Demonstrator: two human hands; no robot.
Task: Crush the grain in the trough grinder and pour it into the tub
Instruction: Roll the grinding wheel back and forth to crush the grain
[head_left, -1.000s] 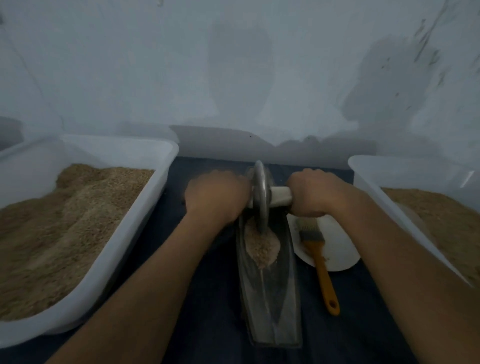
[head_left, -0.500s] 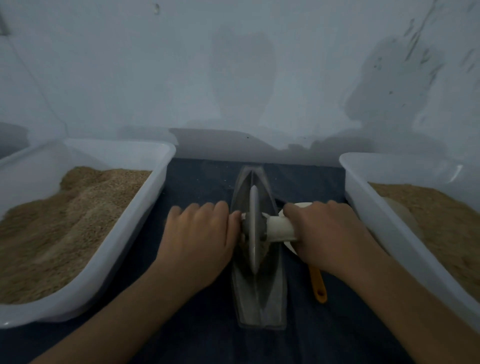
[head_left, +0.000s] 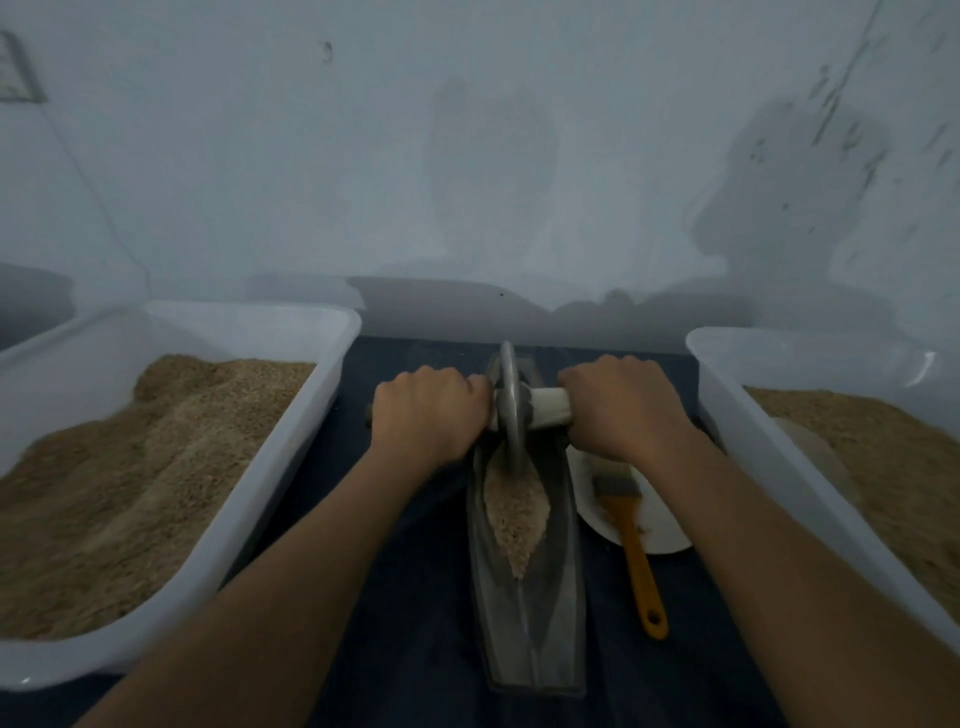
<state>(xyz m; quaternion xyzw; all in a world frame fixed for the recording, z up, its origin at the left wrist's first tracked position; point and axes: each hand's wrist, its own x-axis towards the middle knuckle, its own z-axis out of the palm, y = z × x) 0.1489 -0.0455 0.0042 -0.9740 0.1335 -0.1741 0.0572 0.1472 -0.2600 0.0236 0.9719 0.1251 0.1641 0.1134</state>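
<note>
A long metal trough grinder (head_left: 530, 623) lies lengthwise on the dark cloth in the middle. Its metal wheel (head_left: 509, 410) stands upright at the trough's far end. My left hand (head_left: 428, 410) grips the left end of the wheel's axle handle, and my right hand (head_left: 618, 402) grips the pale right handle (head_left: 550, 408). A strip of pale crushed grain (head_left: 514, 512) lies in the trough just behind the wheel, toward me. A white tub (head_left: 291, 452) full of grain stands at the left, a second white tub (head_left: 737, 421) with grain at the right.
A white plate (head_left: 660, 519) lies right of the trough, with an orange-handled brush (head_left: 634, 551) across it. A pale wall rises close behind the cloth. Something pale and round (head_left: 810, 452) is half buried in the right tub's grain.
Both hands rolled the wheel toward me to the trough's middle, then back out to its far end, uncovering the grain again.
</note>
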